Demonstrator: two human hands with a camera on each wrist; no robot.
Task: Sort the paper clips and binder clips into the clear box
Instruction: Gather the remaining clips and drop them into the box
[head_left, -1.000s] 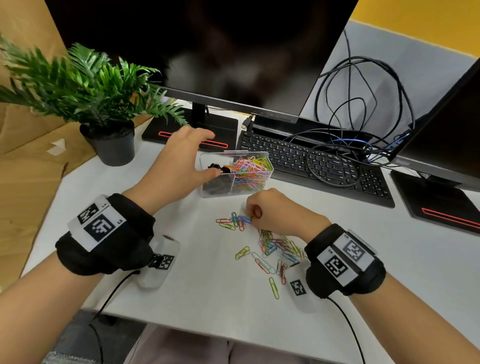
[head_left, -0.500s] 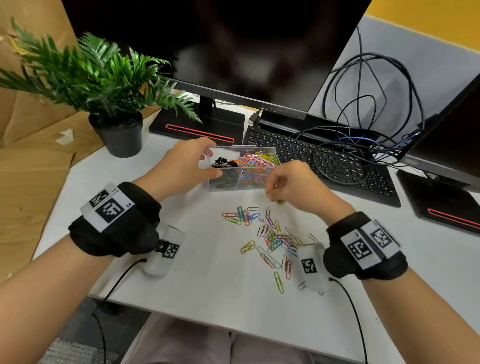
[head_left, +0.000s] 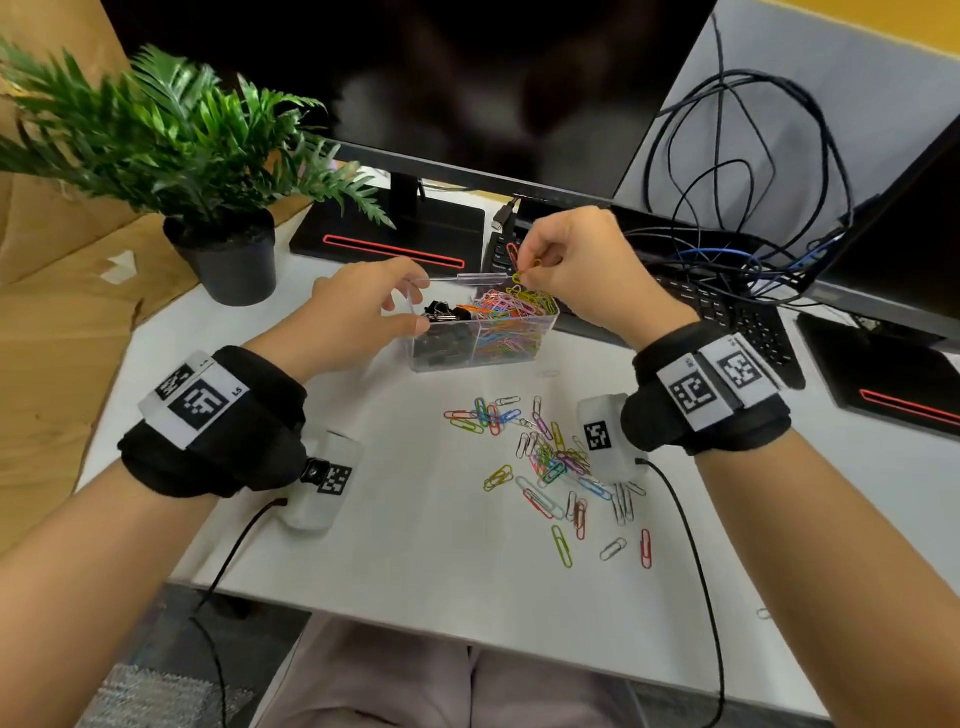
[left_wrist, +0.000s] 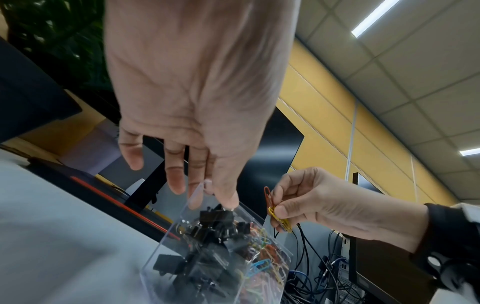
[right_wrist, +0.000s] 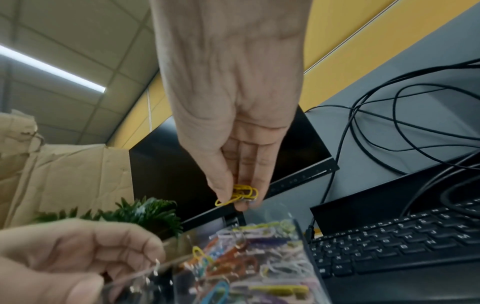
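The clear box (head_left: 543, 338) stands on the white desk, black binder clips (head_left: 444, 314) in its left half and coloured paper clips (head_left: 511, 312) in its right half. My left hand (head_left: 363, 312) grips the box's left wall between thumb and fingers (left_wrist: 228, 195). My right hand (head_left: 576, 260) hovers above the box's right half, pinching a few yellow and red paper clips (right_wrist: 241, 193), also seen as held clips (left_wrist: 275, 209). Loose paper clips (head_left: 550, 462) lie scattered on the desk in front of the box.
A potted plant (head_left: 223, 249) stands at the back left. Behind the box are a monitor base (head_left: 395, 244), a keyboard (head_left: 727, 306) and tangled cables (head_left: 753, 218). A second monitor base (head_left: 893, 379) sits at the right. The desk's front edge (head_left: 467, 639) is near me.
My right hand picked paper clips from the desk pile and rose back and up to above the box's right half. The left hand kept its hold on the box.
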